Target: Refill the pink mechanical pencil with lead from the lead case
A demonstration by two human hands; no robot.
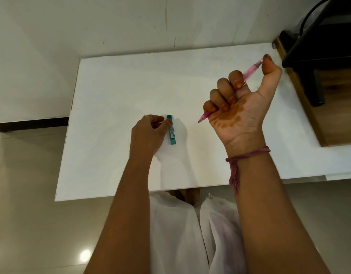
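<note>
The flat teal plastic lead case (171, 129), lying at about nine o'clock from the raised pencil, carries a pale printed label, its lettering too small to read. No other text shows.

A: What does the white table (115, 91) stand on?

B: A pale tiled floor (26, 224), glossy, with 1 bright light reflection near the left. A white wall (111, 22) rises behind the table's far edge, marked with a few thin dark scuffs.

A: And to the right?

B: A wooden unit (328, 107) sits just beside the table's far right corner, with a black piece of furniture (317, 46) on top of it. A dark cable curves at the far right corner.

A: Anything near?

B: White fabric (180, 234), at the table's near edge.
</note>
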